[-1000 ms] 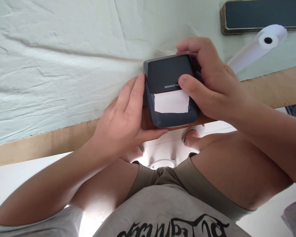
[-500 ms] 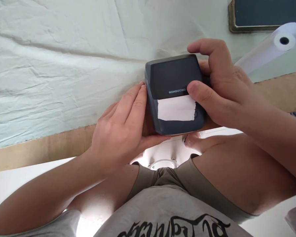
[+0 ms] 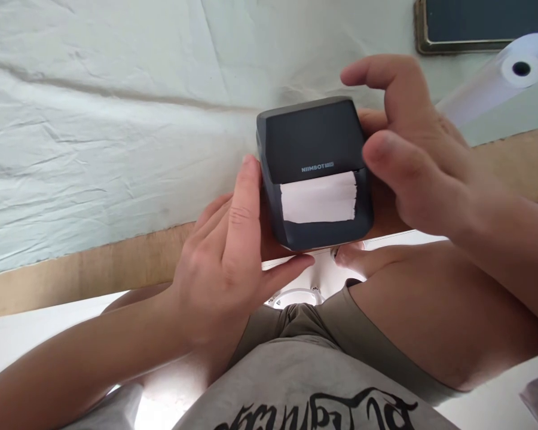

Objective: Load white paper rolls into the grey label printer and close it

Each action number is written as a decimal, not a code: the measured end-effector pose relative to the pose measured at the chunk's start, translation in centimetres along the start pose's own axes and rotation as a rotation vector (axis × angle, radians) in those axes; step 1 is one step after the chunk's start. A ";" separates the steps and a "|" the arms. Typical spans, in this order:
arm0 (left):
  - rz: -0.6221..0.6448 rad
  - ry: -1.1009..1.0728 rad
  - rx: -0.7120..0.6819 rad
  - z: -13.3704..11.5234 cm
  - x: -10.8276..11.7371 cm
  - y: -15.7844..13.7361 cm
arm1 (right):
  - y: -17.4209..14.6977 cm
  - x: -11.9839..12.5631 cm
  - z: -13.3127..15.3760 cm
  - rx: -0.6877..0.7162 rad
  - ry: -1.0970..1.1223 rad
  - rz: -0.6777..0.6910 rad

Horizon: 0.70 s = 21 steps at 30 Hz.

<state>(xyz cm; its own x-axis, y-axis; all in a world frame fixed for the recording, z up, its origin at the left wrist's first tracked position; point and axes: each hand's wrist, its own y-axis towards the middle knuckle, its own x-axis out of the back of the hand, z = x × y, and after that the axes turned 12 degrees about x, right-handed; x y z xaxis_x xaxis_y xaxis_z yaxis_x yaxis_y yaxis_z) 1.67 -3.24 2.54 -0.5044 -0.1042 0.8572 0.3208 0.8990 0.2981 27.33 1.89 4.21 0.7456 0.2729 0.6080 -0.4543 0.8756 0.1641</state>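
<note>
Flanking printer [image 3: 311,140], paper [image 3: 319,200] protruding, at desk's [image 3: 94,263] near edge: left hand [image 3: 224,269], fingers open alongside; right hand [image 3: 430,161], fingers spread. Roll [image 3: 482,98], box [image 3: 466,21] farther right.

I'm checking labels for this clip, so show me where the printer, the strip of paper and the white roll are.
printer [image 3: 314,138]: head view, on its dark lid
strip of paper [image 3: 318,200]: head view, middle of its face
white roll [image 3: 486,94]: head view, on its long side
</note>
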 end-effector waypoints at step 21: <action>0.132 -0.066 0.089 2.0 0.6 -0.1 | 0.2 0.8 -0.8 0.028 -0.228 0.003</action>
<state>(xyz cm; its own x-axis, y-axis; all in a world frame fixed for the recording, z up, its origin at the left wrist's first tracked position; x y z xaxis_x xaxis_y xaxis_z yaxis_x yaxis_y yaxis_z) -0.23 -2.53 2.20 -0.5151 0.0431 0.8561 0.3168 0.9376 0.1434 28.24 2.59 4.12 0.6159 0.1759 0.7679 -0.4724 0.8625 0.1813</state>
